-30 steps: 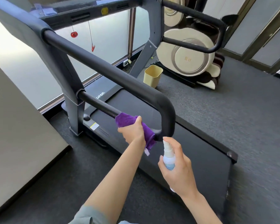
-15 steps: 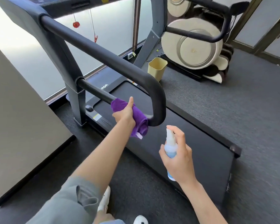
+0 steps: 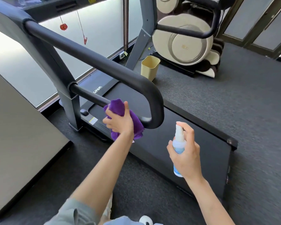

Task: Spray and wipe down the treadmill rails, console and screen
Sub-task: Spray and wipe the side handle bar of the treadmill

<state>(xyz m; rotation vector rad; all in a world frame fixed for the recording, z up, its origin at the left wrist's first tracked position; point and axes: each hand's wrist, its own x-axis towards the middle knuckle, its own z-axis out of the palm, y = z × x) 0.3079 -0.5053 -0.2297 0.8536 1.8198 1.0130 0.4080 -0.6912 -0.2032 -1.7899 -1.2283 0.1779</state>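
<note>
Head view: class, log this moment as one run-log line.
left hand: grips purple cloth round lower black rail | right hand: holds small clear spray bottle, finger on nozzle

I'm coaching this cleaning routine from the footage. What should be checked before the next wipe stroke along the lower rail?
1. Purple cloth wrapped round the lower rail: ok.
2. Left hand grips the cloth: ok.
3. Spray bottle upright in the right hand: ok.
4. Nozzle aimed at the rail: cannot tell.
5. Rail wet with spray: cannot tell.
6. Bare rail left towards the upright post: ok.
</note>
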